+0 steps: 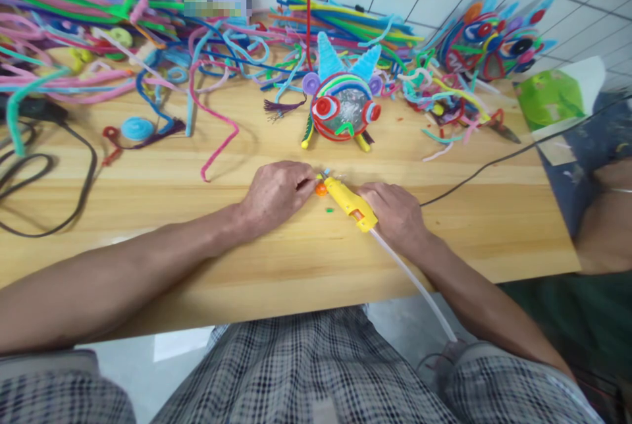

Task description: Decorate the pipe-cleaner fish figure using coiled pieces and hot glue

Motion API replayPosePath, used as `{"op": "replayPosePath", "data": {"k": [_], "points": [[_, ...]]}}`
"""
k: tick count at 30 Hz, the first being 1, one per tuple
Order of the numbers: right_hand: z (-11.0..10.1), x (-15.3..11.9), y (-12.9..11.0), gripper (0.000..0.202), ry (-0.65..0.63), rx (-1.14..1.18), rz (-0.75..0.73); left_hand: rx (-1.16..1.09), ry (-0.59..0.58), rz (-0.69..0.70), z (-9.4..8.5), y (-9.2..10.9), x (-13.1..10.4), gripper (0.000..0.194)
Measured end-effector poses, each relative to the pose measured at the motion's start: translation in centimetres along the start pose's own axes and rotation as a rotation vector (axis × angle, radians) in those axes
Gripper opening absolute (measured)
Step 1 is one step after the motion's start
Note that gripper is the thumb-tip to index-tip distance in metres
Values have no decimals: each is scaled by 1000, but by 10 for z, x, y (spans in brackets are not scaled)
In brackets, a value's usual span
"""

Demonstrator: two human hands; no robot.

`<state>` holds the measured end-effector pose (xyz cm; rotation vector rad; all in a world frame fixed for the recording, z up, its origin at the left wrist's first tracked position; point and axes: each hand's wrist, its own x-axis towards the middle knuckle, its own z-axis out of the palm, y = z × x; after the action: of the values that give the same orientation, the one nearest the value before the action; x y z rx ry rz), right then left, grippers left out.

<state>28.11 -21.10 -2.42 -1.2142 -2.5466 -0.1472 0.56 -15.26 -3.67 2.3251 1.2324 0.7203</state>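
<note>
My right hand (395,213) is wrapped round a yellow hot glue gun (349,201), with a long white glue stick (417,284) trailing from its rear. The gun's nozzle points at the fingertips of my left hand (276,193). Those fingers are pinched together at a small orange coil (321,189), low over the table; bits of yellow and blue show beside it, too small to name. A tiny green piece (330,210) lies just below. Beyond my hands stands a round mask-like figure (345,108) with blue horns, red eyes and a green nose.
Loose pipe cleaners (89,2) pile up along the back, with cut scraps (444,105) to the right. Two finished-looking masks (474,35) lean by the tiled wall. A black cable (498,162) crosses the right side; another cable (89,180) loops at left. Another person's arm (605,220) shows at right.
</note>
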Motion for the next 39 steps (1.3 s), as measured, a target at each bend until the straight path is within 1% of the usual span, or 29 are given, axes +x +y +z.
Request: {"op": "replayPosePath", "data": {"k": [4,6,12,17,23,28,33,39], "points": [[3,0,-1,20,106,24,10,-3,-10,-23,-1,1,2,16],[4,1,-1,20,136,33,4,6,-16,-27,-1,1,2,15],[4,2,-3,20,83,17,9,-15,-5,-9,-1,0,2,17],[4,1,-2,19,62,8,-3,-31,-8,-9,-1,0,2,17],[7,-1,0,17,10,36,32,-22,1,-13,0,-1,1,18],[7,0,0,19,45,30,13,-28,-2,-19,-1,-1,2,17],[7,-1,1,18,9,31,20,-36,-2,-6,-2,0,2,18],[7,-1,1,18,15,40,12,-63,17,-8,-1,-1,1,18]]}}
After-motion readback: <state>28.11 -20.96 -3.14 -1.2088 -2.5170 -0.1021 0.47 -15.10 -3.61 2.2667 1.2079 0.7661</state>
